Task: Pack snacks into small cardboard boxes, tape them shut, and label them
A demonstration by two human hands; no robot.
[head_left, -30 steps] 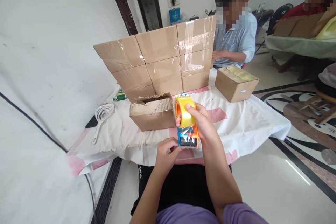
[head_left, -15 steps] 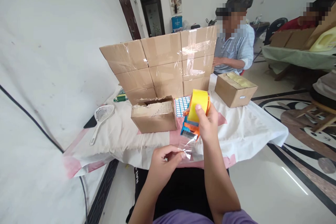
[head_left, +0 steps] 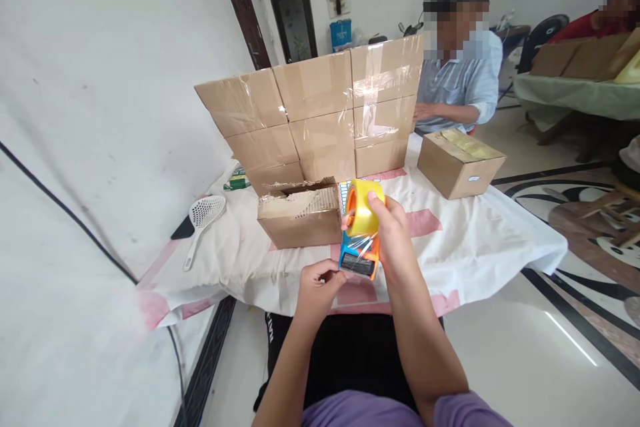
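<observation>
My right hand [head_left: 394,240] grips an orange and blue tape dispenser [head_left: 361,235] with a yellow roll, held above the table's near edge. My left hand [head_left: 316,287] pinches the loose end of the clear tape [head_left: 345,273] right below the dispenser's mouth. Just left of the dispenser sits a small cardboard box [head_left: 300,215] with a torn, open top. A sheet of blue labels [head_left: 343,188] lies partly hidden behind the roll.
A wall of taped cardboard boxes [head_left: 320,113] stands at the back of the white and pink table cloth [head_left: 465,240]. Another sealed box [head_left: 460,163] sits at the right, a white slotted spoon [head_left: 201,220] at the left. A person in a light blue shirt [head_left: 463,80] sits behind.
The dispenser swung out to the right with a strip of tape stretched to my left hand, then came back toward it; the gap between hand and dispenser has closed again.
</observation>
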